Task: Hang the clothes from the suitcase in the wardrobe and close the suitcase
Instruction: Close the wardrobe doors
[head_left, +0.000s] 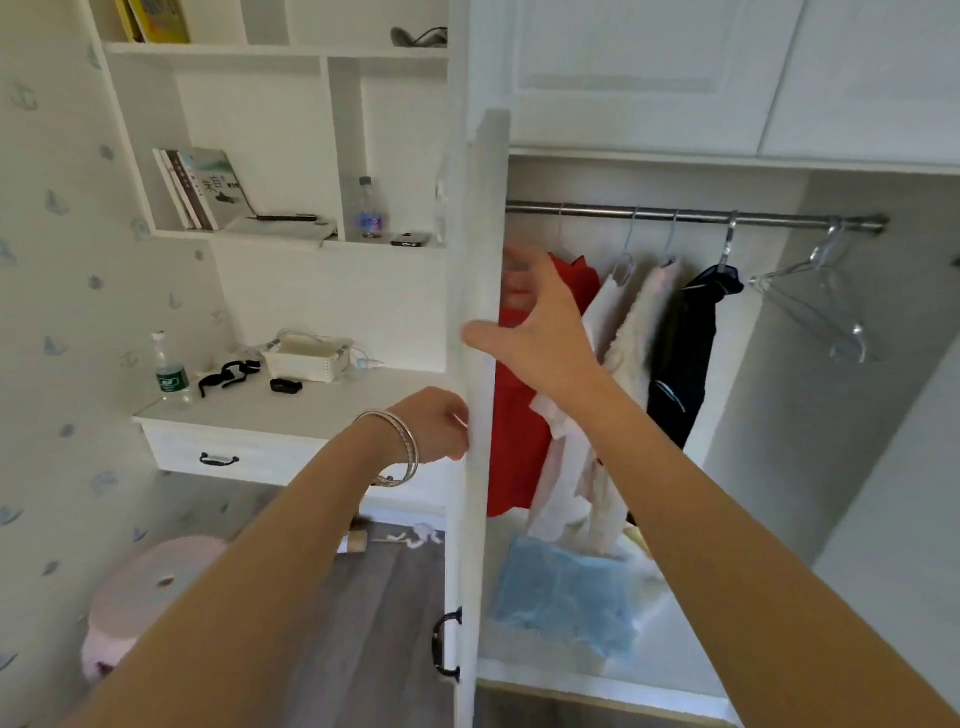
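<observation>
The white wardrobe door (480, 519) stands edge-on in the middle of the view. My left hand (436, 423), with bangles on the wrist, rests against the door's outer side; its fingertips are hidden. My right hand (535, 332) has its thumb on the door's edge and its fingers spread toward the inside. On the metal rail (696, 215) hang a red garment (519, 415), white and fluffy pale garments (628, 353), a black garment (685, 364) and empty wire hangers (821, 306). No suitcase is in view.
A folded blue cloth (566, 592) lies on the wardrobe floor. To the left are shelves with books (200, 189), a desk (291, 400) with a bottle (171, 374), a basket and a drawer, and a pink stool (150, 587) on the wooden floor.
</observation>
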